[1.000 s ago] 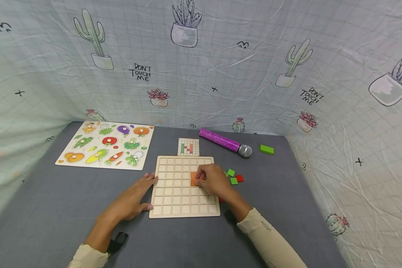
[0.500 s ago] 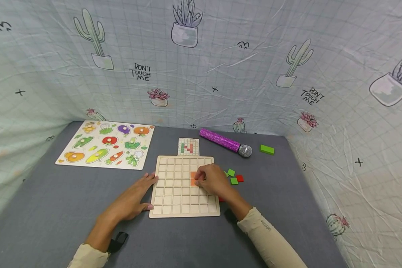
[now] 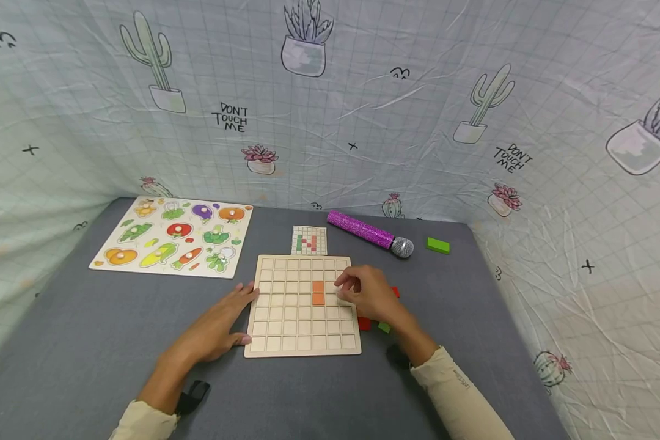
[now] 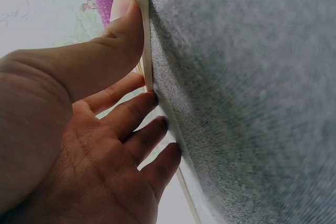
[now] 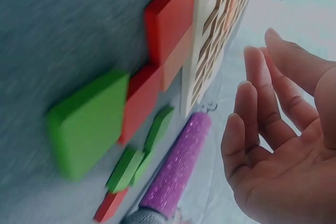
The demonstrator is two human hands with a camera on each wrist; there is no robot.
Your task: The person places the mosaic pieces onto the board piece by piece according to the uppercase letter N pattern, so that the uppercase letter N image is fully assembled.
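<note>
The right hand (image 3: 371, 294) has moved right of the orange tiles (image 3: 319, 299), released, fingers loosely bent; the left hand (image 3: 220, 324), fingers relaxed, touches the left edge of the board (image 3: 290, 314)

I can read DON'T TOUCH ME twice on the cloth (image 3: 330, 122), in black capitals stacked over three lines: one slogan (image 3: 233, 117) left of the middle, nearly level, and a second slogan (image 3: 511, 158) off to the right, on a slant. Plus signs (image 3: 352, 146) are dotted about the same cloth. The right sleeve (image 3: 462, 397) carries dark print too tiny for me to make out.
</note>
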